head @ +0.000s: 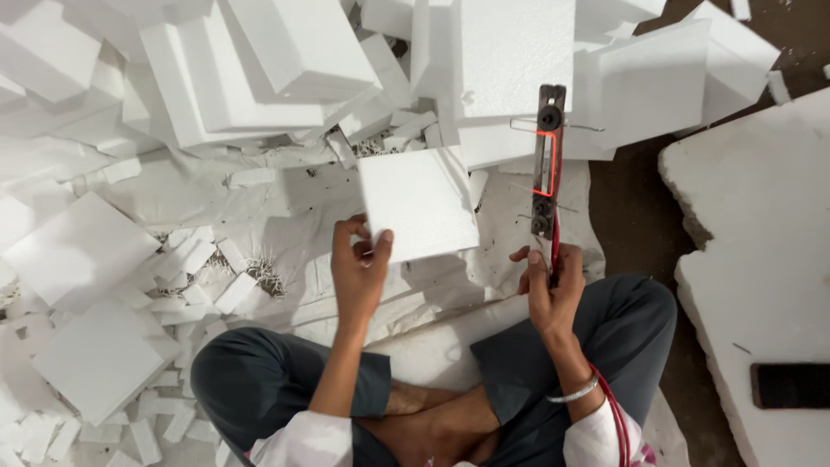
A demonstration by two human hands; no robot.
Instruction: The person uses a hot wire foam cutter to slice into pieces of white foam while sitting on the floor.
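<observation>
The square slab of foam (pixel 418 203) pinched in the left hand (pixel 359 268) is plain white, like the heaped foam blocks (pixel 259 60) and the scattered foam offcuts (pixel 186 268) around it. The narrow hand-held cutting tool (pixel 546 160) in the right hand (pixel 552 285) is dark grey-black with a glowing red-orange loop and a red cable (pixel 616 415). The trousers (pixel 277 380) are dark grey, the bangle (pixel 575 393) silvery, the floor (pixel 640 216) brown, and the flat rectangular slab (pixel 788 385) glossy black.

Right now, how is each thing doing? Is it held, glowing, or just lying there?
Left hand: gripping the foam square.
Foam square: held up by its corner, whole.
Right hand: closed on the cutter.
Cutter: held upright, wire glowing red.
Foam blocks: piled loosely.
Foam scraps: scattered on the floor.
Dark phone: lying flat, screen off.
</observation>
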